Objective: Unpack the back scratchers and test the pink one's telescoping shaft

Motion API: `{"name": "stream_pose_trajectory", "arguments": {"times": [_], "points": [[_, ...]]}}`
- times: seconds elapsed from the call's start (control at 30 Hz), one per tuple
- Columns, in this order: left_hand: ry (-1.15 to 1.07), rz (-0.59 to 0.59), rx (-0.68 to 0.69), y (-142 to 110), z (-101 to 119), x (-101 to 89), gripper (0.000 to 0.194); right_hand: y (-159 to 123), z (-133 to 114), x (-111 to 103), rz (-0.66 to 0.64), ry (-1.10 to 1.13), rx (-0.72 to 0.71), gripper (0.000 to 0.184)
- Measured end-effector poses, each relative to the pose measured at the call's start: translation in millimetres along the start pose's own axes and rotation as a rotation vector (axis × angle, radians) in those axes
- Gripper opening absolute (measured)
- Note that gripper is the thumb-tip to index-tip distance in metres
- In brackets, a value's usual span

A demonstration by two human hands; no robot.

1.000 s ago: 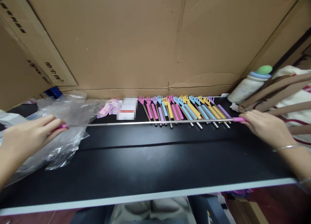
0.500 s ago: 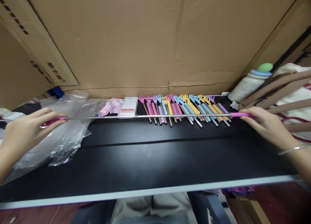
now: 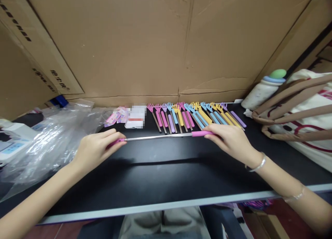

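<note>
1. From where I stand, I see the left hand (image 3: 97, 147) pinching one pink end of a thin metal rod (image 3: 158, 137); what is inside these fingers I cannot tell.
2. The right hand (image 3: 229, 140) has its thumb and fingers pressed together on the pink grip (image 3: 201, 133) at the other end. So the rod lies nearly level between the two sets of fingers, above its shadow on the black table (image 3: 155, 183).
3. Just beyond the rod is the row of small rakes (image 3: 180, 116). The right fingers are very near it and hide some handles; whether they touch, I cannot tell. If this hand pushes forward, I think it could knock the row out of order.
4. If the left fingers hold too lightly, the smooth end may slip out, and the rod would swing down.
5. Beside the left hand, on its outer side, lies the loose plastic (image 3: 54, 142). A wide movement there could catch it.
6. On the outer side of the right fingers, farther away, stand the bottle (image 3: 260, 94) and the cloth bag (image 3: 298, 118); they limit a wide pull.
7. Beyond everything, the cardboard wall (image 3: 124, 45) stops forward movement. Most room is from the fingers back toward the person, until the pale table edge (image 3: 160, 206).
</note>
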State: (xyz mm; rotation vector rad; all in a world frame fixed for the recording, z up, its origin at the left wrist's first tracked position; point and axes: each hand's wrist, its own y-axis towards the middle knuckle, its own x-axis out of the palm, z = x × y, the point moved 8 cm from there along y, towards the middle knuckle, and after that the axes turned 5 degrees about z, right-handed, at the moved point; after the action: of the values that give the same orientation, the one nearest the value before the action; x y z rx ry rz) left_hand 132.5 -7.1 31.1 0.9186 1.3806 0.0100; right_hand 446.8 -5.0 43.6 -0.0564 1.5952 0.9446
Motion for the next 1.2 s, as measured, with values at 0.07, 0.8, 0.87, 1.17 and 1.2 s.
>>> {"name": "stream_pose_trajectory", "arguments": {"times": [0.07,0.8,0.87,1.17,1.2], "points": [[-0.014,-0.016,-0.020,-3,-3,0.6,0.027,-2,1,-1,0.007,-0.004,-0.004,0.029],[0.066,0.032,0.142,30,71,14.4,0.026,24,-71,36,-0.137,-0.069,-0.132,0.024],[0.113,0.040,0.194,27,70,10.0,0.026,22,-67,33,-0.106,-0.115,-0.174,0.028],[0.503,0.026,0.229,-4,-14,-22.1,0.032,-21,45,-15,0.070,-0.335,-0.190,0.027],[0.553,0.025,0.229,-8,-22,-24.6,0.032,-26,55,-18,0.072,-0.361,-0.198,0.028]]}}
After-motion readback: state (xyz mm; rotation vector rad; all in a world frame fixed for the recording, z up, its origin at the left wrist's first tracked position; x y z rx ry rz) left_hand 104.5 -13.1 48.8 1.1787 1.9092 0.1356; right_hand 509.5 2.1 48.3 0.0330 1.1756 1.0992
